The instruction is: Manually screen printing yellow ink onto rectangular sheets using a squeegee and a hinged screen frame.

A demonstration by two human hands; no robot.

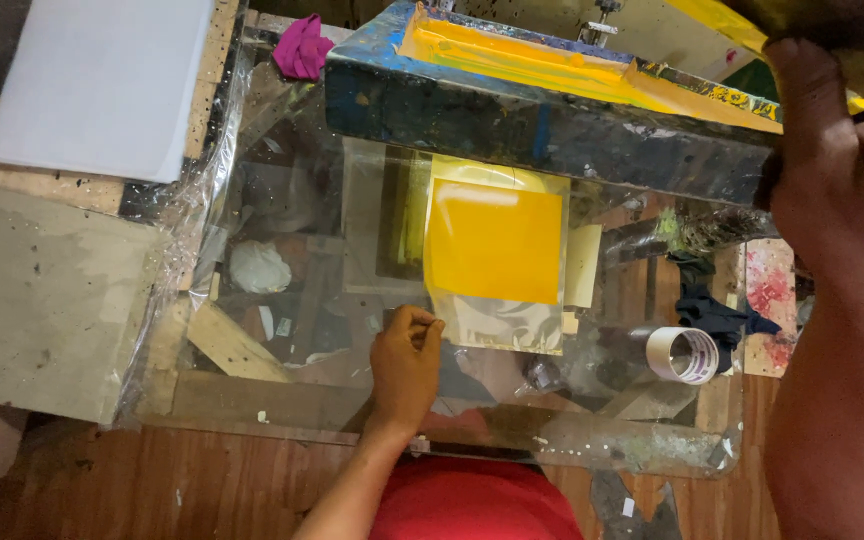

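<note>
Head view, looking down on a screen-printing bench. The left hand point(407, 362) lies on the glass top point(282, 290), thumb and forefinger pinched together at the lower left corner of a clear bag point(497, 322). The bag lies flat on the glass and carries a solid yellow square point(493, 241) on its upper part; its lower strip is unprinted and glossy. Whether the fingertips actually grip the bag's edge or only touch it cannot be told.

The right hand point(832, 170) is at the right edge of the picture, closed around the right end of the screen frame point(542, 125). The frame is tilted up, clear of the bag, with its near side smeared dark blue and its inner face coated with yellow ink point(512, 50).

A roll of tape point(683, 354) stands on the glass to the right of the bag, with a dark cloth point(712, 310) just behind it. A magenta rag point(302, 47) lies at the far left end of the frame. A stack of white sheets point(102, 80) rests on a wooden board at upper left, well apart from the bag. Scraps and wooden slats show through the glass. A red garment point(472, 500) shows at the lower edge.
</note>
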